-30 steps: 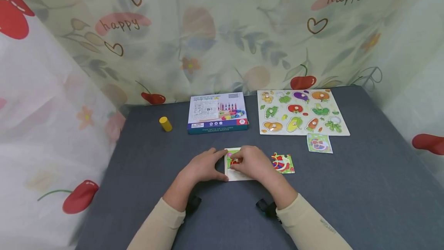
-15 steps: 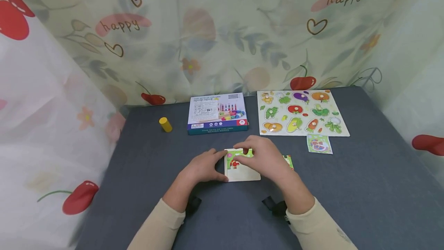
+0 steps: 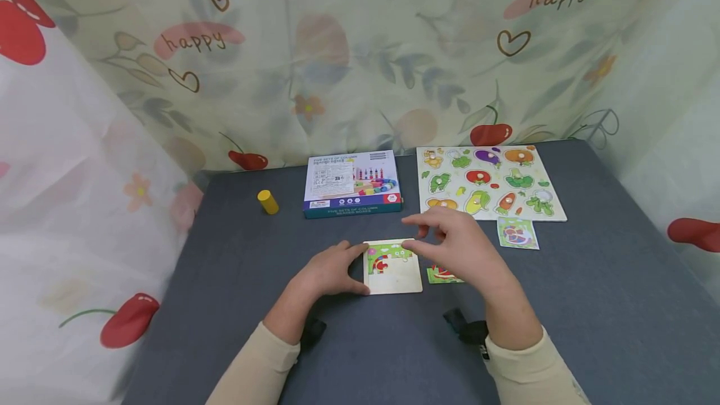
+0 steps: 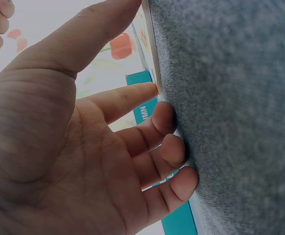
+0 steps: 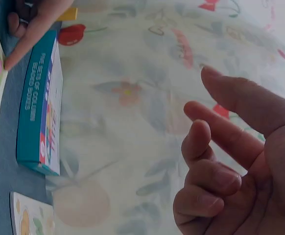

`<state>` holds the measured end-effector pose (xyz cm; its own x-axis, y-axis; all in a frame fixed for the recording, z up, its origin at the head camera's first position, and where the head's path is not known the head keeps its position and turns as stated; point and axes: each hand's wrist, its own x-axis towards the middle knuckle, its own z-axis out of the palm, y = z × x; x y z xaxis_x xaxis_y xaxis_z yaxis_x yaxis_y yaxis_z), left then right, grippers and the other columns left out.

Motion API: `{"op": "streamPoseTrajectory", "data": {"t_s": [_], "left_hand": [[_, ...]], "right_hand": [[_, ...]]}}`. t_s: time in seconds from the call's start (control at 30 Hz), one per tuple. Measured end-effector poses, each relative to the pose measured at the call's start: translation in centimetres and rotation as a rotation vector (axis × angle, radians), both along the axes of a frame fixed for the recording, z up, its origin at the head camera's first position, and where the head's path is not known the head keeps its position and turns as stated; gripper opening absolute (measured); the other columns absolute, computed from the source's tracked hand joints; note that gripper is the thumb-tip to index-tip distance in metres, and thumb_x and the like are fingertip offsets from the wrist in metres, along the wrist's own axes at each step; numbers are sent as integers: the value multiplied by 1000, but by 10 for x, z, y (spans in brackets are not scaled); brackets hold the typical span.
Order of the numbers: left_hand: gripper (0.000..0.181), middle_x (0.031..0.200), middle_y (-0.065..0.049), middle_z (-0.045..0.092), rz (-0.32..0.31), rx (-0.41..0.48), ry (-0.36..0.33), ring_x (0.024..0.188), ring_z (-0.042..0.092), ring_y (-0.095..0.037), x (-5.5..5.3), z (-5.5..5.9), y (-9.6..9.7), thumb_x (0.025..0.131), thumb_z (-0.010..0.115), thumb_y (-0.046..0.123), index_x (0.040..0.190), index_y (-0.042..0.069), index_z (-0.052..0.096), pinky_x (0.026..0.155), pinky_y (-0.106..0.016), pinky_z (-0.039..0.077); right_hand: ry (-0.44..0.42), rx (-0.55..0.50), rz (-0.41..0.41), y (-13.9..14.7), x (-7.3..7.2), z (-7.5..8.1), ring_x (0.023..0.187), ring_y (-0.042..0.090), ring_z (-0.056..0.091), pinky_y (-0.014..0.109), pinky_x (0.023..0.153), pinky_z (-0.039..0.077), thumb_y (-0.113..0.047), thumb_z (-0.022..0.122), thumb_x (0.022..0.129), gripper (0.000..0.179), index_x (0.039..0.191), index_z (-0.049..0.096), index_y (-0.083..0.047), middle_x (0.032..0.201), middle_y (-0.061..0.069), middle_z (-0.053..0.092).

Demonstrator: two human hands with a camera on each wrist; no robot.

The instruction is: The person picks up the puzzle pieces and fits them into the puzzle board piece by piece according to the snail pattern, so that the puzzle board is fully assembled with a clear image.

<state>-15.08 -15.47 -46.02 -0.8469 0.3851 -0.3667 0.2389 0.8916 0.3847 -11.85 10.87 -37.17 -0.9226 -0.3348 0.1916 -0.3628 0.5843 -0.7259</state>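
Observation:
A small square wooden puzzle board (image 3: pixel 396 282) lies on the dark tabletop, with several picture pieces fitted along its top and left, and bare wood below. My left hand (image 3: pixel 333 270) holds its left side, index fingertip at the far corner and thumb at the near one; the other fingers curl loosely against the cloth in the left wrist view. My right hand (image 3: pixel 458 245) is raised right of the board, thumb and index finger apart, nothing between them. Loose puzzle pieces (image 3: pixel 440 275) in red and green lie beneath it, partly hidden by the hand.
Behind the board stands a flat bead-set box (image 3: pixel 353 186). A vegetable peg puzzle (image 3: pixel 492 183) lies at the back right, a small picture card (image 3: pixel 518 234) at its front edge. A yellow cylinder (image 3: pixel 268 202) is at the back left.
My right hand has let go of a piece at the board's upper part and moved right, over the loose pieces. More of the board's picture shows. My left hand has stayed put.

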Motion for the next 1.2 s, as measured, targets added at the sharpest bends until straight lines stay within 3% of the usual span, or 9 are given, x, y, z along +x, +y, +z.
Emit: {"op": "streamPoseTrajectory", "data": {"t_s": [0.27,0.6,0.87,1.07,1.2], "left_hand": [[94,136,-11,55,-11,0,0,113,53,-27,0,0,0,78,86,55,156,24,46,98,-52,47],[94,136,-11,54,-17,6,3,113,53,-27,0,-1,-2,78,85,55,157,23,45,98,-51,47],[94,138,-11,54,-11,11,1,115,52,-28,1,-1,-2,77,85,55,157,23,45,99,-52,47],[94,138,-11,54,-12,13,6,114,53,-28,1,-1,-2,77,86,54,157,23,45,98,-52,47],[94,138,-12,54,-15,13,6,115,52,-28,1,0,-2,78,86,54,157,23,45,99,-52,47]], "right_hand": [[-55,-49,0,26,-6,1,65,19,45,31,60,39,-22,86,86,39,123,75,-15,91,2,60],[-207,-25,23,56,-14,0,61,17,40,32,58,39,-25,86,86,40,119,69,-12,88,5,56],[-334,-59,91,78,-27,-18,62,17,45,30,59,43,-15,82,89,41,123,65,-1,87,7,54],[-469,-104,152,91,-39,-43,70,19,54,31,70,49,-5,77,90,44,129,60,7,83,8,54],[-502,-78,156,96,-47,-61,72,20,53,32,69,47,-5,76,91,46,131,59,8,82,8,55]]}}
